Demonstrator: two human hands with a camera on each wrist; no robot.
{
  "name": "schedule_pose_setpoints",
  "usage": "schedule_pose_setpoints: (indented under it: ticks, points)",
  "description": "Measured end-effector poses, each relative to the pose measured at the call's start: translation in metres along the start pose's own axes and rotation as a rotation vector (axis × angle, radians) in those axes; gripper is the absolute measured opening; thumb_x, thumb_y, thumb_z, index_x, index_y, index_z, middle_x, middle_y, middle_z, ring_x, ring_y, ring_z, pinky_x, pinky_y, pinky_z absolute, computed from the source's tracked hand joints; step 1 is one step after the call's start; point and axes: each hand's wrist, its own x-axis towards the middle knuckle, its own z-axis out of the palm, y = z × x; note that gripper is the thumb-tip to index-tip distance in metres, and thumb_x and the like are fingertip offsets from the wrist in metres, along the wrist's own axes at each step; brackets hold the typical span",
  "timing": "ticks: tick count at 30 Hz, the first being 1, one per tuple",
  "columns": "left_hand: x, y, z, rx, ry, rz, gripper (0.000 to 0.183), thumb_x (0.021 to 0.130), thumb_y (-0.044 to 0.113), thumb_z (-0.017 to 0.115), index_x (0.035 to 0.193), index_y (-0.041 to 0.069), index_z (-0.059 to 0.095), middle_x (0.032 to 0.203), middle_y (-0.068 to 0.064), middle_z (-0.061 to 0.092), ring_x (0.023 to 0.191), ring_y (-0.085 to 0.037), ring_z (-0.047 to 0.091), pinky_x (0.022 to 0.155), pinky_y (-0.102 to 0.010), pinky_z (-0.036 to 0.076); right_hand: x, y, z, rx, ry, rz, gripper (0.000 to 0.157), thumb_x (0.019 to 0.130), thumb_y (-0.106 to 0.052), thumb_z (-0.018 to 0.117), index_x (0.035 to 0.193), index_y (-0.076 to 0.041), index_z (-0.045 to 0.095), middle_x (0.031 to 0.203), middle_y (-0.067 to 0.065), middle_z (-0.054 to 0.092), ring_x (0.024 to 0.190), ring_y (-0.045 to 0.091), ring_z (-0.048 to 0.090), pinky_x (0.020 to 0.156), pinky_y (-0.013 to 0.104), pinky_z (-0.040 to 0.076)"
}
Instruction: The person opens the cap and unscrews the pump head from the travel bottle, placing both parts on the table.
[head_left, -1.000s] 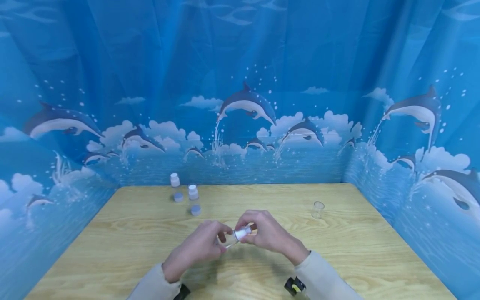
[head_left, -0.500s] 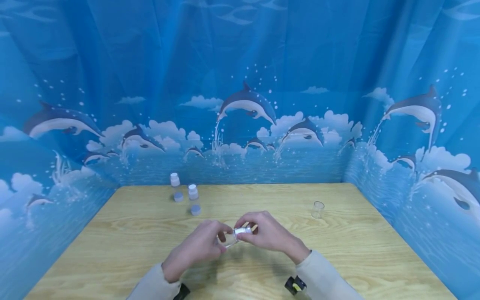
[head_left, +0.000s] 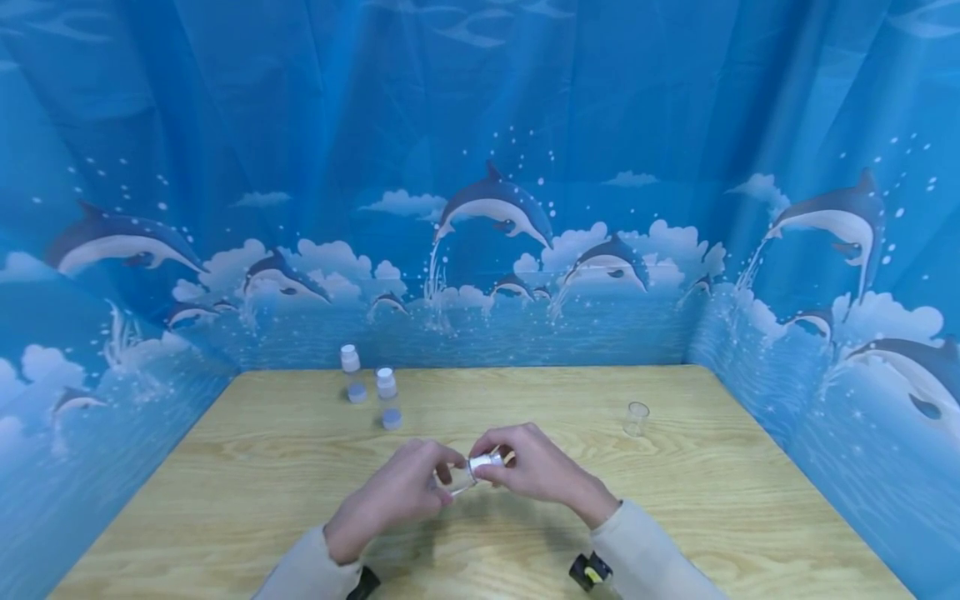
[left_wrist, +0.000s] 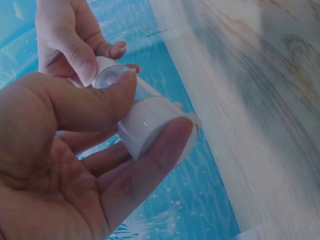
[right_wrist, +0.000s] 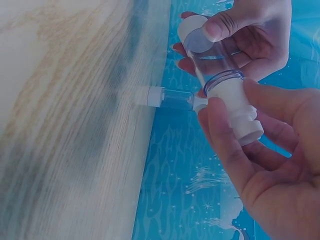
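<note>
Between the two hands, a small clear bottle with white ends is held tilted over the table. The left hand grips its white base between thumb and fingers. At the other end, the right hand pinches the stepped white top. The bottle's clear wall shows between the two grips, with a dark-edged ring where it meets the white top. In the left wrist view, the left thumb and fingers cover part of the bottle.
Two similar bottles with white tops and bases, a farther one and a nearer one, stand at the back left of the wooden table. A clear open cup stands at the right. A dolphin-print curtain surrounds the table.
Since one second ago, the right thumb and fingers have shifted their grip around the white top. The left hand has stayed in place on the base.
</note>
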Motion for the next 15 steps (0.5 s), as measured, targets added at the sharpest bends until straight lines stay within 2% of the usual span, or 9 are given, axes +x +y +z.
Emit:
schedule_pose_setpoints:
  ticks: [15]
  points:
    - [-0.0002, -0.0012, 0.0001, -0.010, 0.001, -0.006, 0.045, 0.076, -0.005, 0.081, 0.119, 0.007, 0.075, 0.092, -0.007, 0.077, 0.081, -0.015, 0.068, 0.069, -0.030, 0.061, 0.0001, 0.0007, 0.0010, -0.010, 0.048, -0.043, 0.015, 0.089, -0.008, 0.079, 0.104, -0.009, 0.076, 0.103, 0.007, 0.077, 0.090, 0.007, 0.068, 0.077, 0.015, 0.059]
